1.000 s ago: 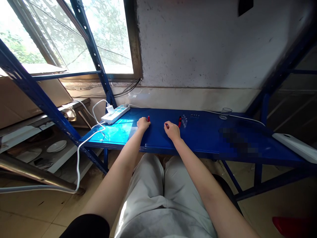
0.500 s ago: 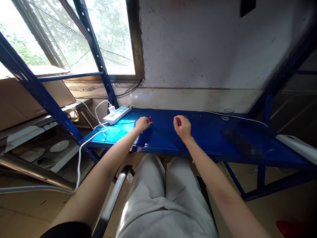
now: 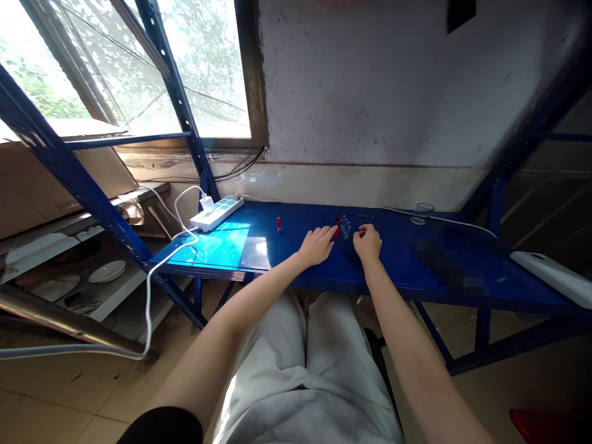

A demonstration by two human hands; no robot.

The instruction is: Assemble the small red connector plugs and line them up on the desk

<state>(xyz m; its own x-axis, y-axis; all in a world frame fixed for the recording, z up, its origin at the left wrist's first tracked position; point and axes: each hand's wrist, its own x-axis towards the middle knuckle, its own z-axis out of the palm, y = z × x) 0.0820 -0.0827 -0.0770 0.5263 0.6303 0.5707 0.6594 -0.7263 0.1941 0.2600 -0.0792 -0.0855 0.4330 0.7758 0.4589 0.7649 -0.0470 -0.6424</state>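
Observation:
My left hand [image 3: 317, 245] lies over the blue table with its fingers stretched out. Its fingertips reach a small red piece [image 3: 337, 230]; whether they touch it I cannot tell. Just right of that sits a cluster of small greyish pieces [image 3: 345, 227]. On the far side of the cluster, my right hand [image 3: 369, 243] is closed, thumb and fingers curled together, and what they hold is hidden. A small red stick-like piece [image 3: 279, 224] stands upright on the table, left of my left hand. Behind my right hand are several tiny pieces in rows [image 3: 365, 217].
A white power strip [image 3: 217, 213] with a plugged-in charger lies at the table's left end. At the back right stands a clear glass [image 3: 422, 213]. A white device [image 3: 552, 277] rests at the right edge. Blue rack posts [image 3: 178, 92] frame the blue tabletop [image 3: 296, 217].
My left hand has left the upright red piece and moved right to the cluster, its fingers now extended. My right hand has shifted right, uncovering the greyish pieces and a red piece.

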